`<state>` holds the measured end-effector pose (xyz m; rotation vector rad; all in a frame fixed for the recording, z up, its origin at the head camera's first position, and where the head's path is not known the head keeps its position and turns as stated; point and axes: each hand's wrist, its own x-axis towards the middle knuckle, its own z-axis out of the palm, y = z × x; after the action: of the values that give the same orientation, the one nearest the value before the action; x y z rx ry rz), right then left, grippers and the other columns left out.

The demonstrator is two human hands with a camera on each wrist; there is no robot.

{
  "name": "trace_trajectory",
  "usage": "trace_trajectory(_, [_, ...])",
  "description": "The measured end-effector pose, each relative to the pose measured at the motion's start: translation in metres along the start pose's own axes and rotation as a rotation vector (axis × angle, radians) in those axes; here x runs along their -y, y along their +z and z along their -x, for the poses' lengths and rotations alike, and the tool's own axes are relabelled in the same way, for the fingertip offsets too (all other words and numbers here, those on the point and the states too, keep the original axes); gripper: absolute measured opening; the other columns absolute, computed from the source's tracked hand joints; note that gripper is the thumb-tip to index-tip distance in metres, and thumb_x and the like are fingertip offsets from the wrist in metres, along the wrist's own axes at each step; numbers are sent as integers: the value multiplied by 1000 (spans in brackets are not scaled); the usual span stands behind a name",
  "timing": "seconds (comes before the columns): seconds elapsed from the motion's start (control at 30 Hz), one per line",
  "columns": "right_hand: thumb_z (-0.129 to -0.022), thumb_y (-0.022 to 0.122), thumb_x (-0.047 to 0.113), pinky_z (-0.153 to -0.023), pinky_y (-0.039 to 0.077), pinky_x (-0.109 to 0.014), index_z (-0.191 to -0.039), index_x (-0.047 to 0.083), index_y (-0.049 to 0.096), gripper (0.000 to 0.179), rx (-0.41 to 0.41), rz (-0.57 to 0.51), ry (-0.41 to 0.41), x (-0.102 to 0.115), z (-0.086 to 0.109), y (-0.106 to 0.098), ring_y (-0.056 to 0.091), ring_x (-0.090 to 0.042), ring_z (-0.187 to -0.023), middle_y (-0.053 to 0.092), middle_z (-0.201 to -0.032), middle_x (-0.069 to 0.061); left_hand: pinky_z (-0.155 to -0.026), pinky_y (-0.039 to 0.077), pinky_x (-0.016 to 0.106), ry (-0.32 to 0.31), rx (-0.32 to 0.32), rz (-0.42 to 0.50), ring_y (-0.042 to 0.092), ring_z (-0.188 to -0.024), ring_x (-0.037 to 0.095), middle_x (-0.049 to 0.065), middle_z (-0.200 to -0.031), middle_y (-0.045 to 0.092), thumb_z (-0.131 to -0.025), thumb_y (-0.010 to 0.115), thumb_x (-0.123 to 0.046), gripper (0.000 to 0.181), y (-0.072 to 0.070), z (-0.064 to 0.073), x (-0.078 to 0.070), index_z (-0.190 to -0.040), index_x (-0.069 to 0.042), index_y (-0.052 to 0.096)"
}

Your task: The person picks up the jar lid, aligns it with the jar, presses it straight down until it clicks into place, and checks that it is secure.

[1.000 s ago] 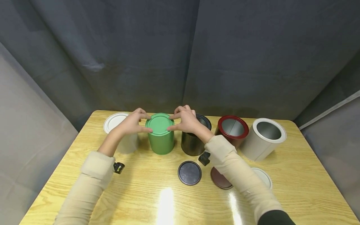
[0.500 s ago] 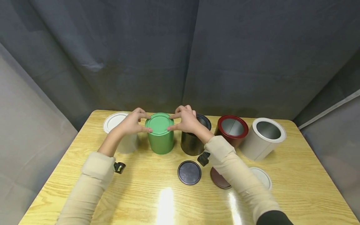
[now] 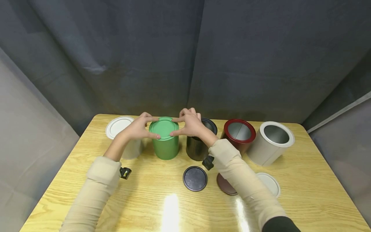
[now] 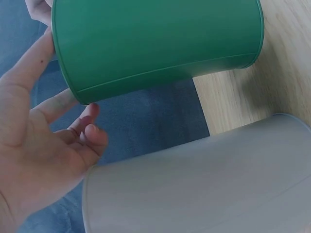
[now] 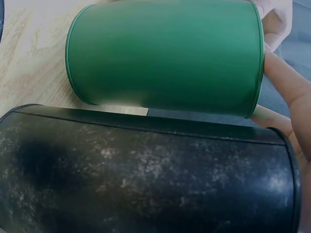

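Note:
A green lid (image 3: 164, 127) sits on top of the upright green can (image 3: 166, 149) in the head view. My left hand (image 3: 138, 128) touches the lid's left side, with thumb and index finger spread apart along the edge. On the opposite side, my right hand (image 3: 189, 125) rests its thumb and index finger on the lid in the same way. In the left wrist view the other fingers of the left hand (image 4: 43, 150) are bent beside the green can (image 4: 155, 39). The right wrist view shows the green can (image 5: 165, 53) standing close to a black can (image 5: 146, 170).
A lidded white can (image 3: 132, 150) stands left of the green one. To the right are an open black can (image 3: 197, 149), a dark red can (image 3: 240, 131) and a white can (image 3: 268, 146). Black (image 3: 195, 178), dark red (image 3: 226, 185) and white (image 3: 269, 184) lids lie in front.
Both hands have slid slightly inward over the green lid, the left thumb and index finger moving right and the right ones a little left. The cans and loose lids stay put.

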<state>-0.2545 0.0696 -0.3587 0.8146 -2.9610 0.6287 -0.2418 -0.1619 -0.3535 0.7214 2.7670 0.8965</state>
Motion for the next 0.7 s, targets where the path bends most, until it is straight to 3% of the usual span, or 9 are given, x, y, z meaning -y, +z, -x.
trace_trajectory(0.33, [-68, 73, 53, -74, 21, -38, -122, 22, 59, 64, 15, -4, 20, 4, 3, -2, 31, -23, -90, 46, -105, -4, -83, 39, 46, 2, 0, 20, 45, -100, 32, 20, -117, 39, -71, 78, -25, 73, 0, 3, -5, -131, 2, 46])
trace_trajectory(0.6, [-70, 73, 50, -76, 24, -42, -122, 20, 60, 61, -58, -83, -4, 0, 9, -3, 32, -25, -97, 46, -112, -8, -82, 39, 46, 57, -90, 45, 43, -102, 32, 19, -120, 38, -70, 80, -23, 75, -1, 10, -7, -132, 1, 45])
trace_trajectory(0.7, [-70, 74, 47, -76, 24, -42, -121, 18, 61, 60, -81, -131, -26, 0, 12, -6, 32, -25, -97, 47, -111, -8, -78, 39, 43, 91, -140, 49, 45, -98, 32, 20, -115, 44, -69, 80, -21, 71, -2, 14, -7, -129, 0, 48])
